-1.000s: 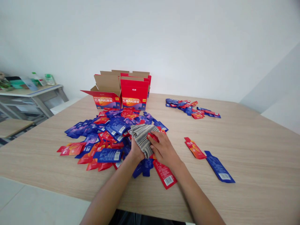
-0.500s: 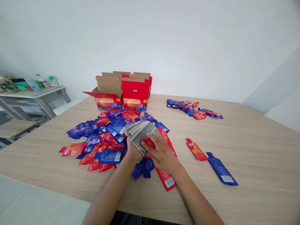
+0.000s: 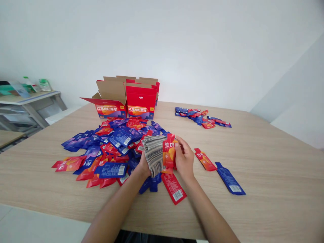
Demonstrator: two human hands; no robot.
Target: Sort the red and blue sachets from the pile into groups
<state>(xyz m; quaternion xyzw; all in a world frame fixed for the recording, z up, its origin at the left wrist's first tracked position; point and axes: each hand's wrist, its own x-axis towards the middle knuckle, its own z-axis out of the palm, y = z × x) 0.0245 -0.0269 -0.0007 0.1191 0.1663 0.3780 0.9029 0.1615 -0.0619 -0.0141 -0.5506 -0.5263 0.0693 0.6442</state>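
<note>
Here's the right hand (image 3: pixel 184 157) with 1 red sachet (image 3: pixel 168 152) pinched, thumb on its printed front, held right up against the striped cloth (image 3: pixel 154 152). And the left hand (image 3: pixel 144 166) has that cloth in its grip, the fingers hidden behind the folds! All this at the right side of the big mixed pile (image 3: pixel 108 148) on the bench (image 3: pixel 265 152). Over to the right, 2 loose sachets, 1 red pouch (image 3: pixel 205 160), 1 blue pouch (image 3: pixel 230 179). Open boxes (image 3: pixel 111 109) stand behind the pile.
</note>
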